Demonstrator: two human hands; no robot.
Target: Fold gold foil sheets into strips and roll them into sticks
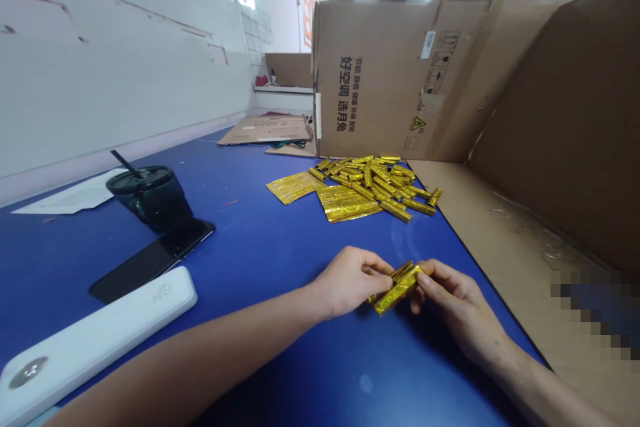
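Observation:
My left hand [350, 280] and my right hand [453, 303] meet low over the blue table [260, 247], both pinched on a folded gold foil piece [397, 288]. The fingers of each hand close on one end of it. Farther back lies a pile of folded gold foil pieces [383, 183]. Beside the pile rest flat gold foil sheets [345, 203], one more flat sheet [295, 185] to their left.
A dark cup with a straw [147, 193], a black phone [155, 257] and a white oblong case [95, 333] sit at the left. A large opened cardboard box [400, 73] stands behind, its flaps [500, 240] covering the right side. A white wall runs along the left.

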